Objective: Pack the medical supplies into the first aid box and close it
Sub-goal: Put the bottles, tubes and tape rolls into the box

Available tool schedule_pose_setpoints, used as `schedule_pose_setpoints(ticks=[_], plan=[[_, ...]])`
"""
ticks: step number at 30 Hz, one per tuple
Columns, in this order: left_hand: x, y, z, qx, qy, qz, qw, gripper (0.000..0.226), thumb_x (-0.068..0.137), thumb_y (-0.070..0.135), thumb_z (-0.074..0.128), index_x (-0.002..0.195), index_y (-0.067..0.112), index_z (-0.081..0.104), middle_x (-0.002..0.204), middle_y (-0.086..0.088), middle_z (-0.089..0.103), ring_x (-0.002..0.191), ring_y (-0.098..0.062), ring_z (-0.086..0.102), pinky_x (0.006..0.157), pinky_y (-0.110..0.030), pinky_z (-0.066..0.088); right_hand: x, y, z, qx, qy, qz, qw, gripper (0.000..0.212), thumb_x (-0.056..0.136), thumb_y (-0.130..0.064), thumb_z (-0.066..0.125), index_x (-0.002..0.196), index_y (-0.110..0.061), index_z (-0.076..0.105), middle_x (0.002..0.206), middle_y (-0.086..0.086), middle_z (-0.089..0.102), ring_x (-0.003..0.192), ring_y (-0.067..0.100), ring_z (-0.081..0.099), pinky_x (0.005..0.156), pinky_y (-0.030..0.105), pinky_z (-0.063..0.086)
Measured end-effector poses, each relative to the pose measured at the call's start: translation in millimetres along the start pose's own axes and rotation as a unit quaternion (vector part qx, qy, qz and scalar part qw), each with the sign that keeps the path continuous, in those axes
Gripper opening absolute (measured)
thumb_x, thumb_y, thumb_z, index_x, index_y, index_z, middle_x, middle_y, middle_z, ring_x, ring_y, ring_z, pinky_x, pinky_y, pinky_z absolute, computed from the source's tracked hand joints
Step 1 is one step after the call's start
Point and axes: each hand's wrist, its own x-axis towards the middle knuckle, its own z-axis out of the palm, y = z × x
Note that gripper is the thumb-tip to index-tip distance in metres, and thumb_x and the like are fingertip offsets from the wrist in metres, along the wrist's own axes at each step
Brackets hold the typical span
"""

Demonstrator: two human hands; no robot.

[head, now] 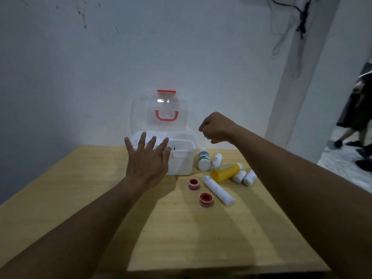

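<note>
Head view: 1 white box [181, 160] stands open at the tabletop's [60, 198] far edge, clear lid [141, 109] upright. Left hand [147, 160] hovers at its front, fingers spread. Right hand [217, 127] is fisted above. Beside the box lie 2 red tape rolls [193, 183], 1 long white roll [218, 190], 1 yellow bottle [224, 172] and 4 white bottles [203, 159].

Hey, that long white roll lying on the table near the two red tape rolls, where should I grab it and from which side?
Grip the long white roll around its middle, coming down from above with the right hand. It lies flat on the table, running diagonally, so fingers should close across its narrow width, not along its length. The middle looks clear; its far end lies close to the yellow bottle and one red tape roll sits close beside its near half.
</note>
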Motion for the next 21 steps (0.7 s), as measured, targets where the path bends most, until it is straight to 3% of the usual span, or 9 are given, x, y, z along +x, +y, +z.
schedule_pose_setpoints(ticks=[5, 8, 10, 12, 14, 18, 19, 21], plan=[[-1, -3, 3, 0.013, 0.007, 0.011, 1.0, 0.063, 0.096, 0.056, 0.002, 0.15, 0.038, 0.027, 0.159, -0.007, 0.027, 0.149, -0.031, 0.011, 0.113, -0.067, -0.007, -16, 31, -5, -0.059, 0.003, 0.021, 0.998, 0.035, 0.081, -0.002, 0.047, 0.107, 0.005, 0.069, 0.097, 0.025, 0.072, 0.086, 0.04, 0.072, 0.075, 0.05, 0.062], [-1, -3, 4, 0.022, 0.008, 0.015, 1.0, 0.065, 0.095, 0.057, 0.0, 0.15, 0.037, 0.027, 0.159, -0.008, 0.026, 0.149, -0.032, 0.011, 0.113, -0.067, -0.008, -24, 54, -3, -0.113, 0.008, 0.053, 0.992, 0.024, 0.083, -0.008, 0.058, 0.101, 0.002, 0.07, 0.101, 0.018, 0.072, 0.092, 0.033, 0.069, 0.079, 0.041, 0.06], [-1, -4, 5, 0.025, 0.007, 0.017, 1.0, 0.064, 0.095, 0.057, 0.0, 0.15, 0.037, 0.027, 0.16, -0.008, 0.025, 0.149, -0.031, 0.01, 0.112, -0.066, -0.008, -36, 65, -2, -0.151, 0.025, 0.083, 0.985, 0.008, 0.085, -0.012, 0.059, 0.082, -0.004, 0.058, 0.09, 0.011, 0.063, 0.087, 0.028, 0.06, 0.071, 0.033, 0.049], [-1, -4, 6, 0.024, 0.006, 0.015, 1.0, 0.063, 0.096, 0.056, 0.001, 0.151, 0.037, 0.025, 0.16, -0.007, 0.024, 0.149, -0.03, 0.009, 0.112, -0.066, -0.008, -45, 77, 0, -0.179, 0.036, 0.12, 0.976, 0.018, 0.085, -0.014, 0.058, 0.074, -0.009, 0.045, 0.087, 0.008, 0.056, 0.084, 0.026, 0.054, 0.068, 0.032, 0.044], [0, -5, 7, 0.026, 0.007, 0.014, 1.0, 0.063, 0.096, 0.056, 0.002, 0.151, 0.037, 0.025, 0.16, -0.007, 0.024, 0.149, -0.03, 0.01, 0.112, -0.066, -0.008, -51, 85, 2, -0.198, 0.02, 0.156, 0.968, 0.021, 0.085, -0.017, 0.059, 0.071, -0.01, 0.045, 0.09, 0.008, 0.059, 0.083, 0.025, 0.056, 0.069, 0.032, 0.046], [0, -4, 7, 0.029, 0.007, 0.017, 0.999, 0.064, 0.095, 0.056, 0.003, 0.15, 0.035, 0.027, 0.16, -0.008, 0.025, 0.149, -0.031, 0.012, 0.112, -0.067, -0.007, -63, 93, 4, -0.175, -0.075, 0.226, 0.955, 0.022, 0.081, -0.023, 0.072, 0.087, -0.002, 0.07, 0.092, 0.013, 0.071, 0.094, 0.028, 0.069, 0.084, 0.037, 0.058], [0, -4, 7, 0.028, 0.007, 0.018, 0.999, 0.064, 0.095, 0.057, 0.003, 0.15, 0.035, 0.028, 0.159, -0.008, 0.025, 0.149, -0.031, 0.013, 0.113, -0.067, -0.007, -64, 95, 4, -0.16, -0.084, 0.233, 0.956, 0.022, 0.08, -0.023, 0.073, 0.09, -0.003, 0.071, 0.096, 0.013, 0.072, 0.096, 0.028, 0.069, 0.086, 0.038, 0.057], [0, -4, 7, 0.027, 0.006, 0.018, 0.999, 0.065, 0.095, 0.057, 0.003, 0.15, 0.035, 0.029, 0.159, -0.008, 0.026, 0.149, -0.032, 0.013, 0.113, -0.067, -0.007, -68, 98, 3, -0.103, -0.059, 0.22, 0.968, 0.01, 0.083, -0.015, 0.07, 0.078, -0.01, 0.062, 0.087, 0.011, 0.064, 0.089, 0.03, 0.063, 0.078, 0.036, 0.055]])
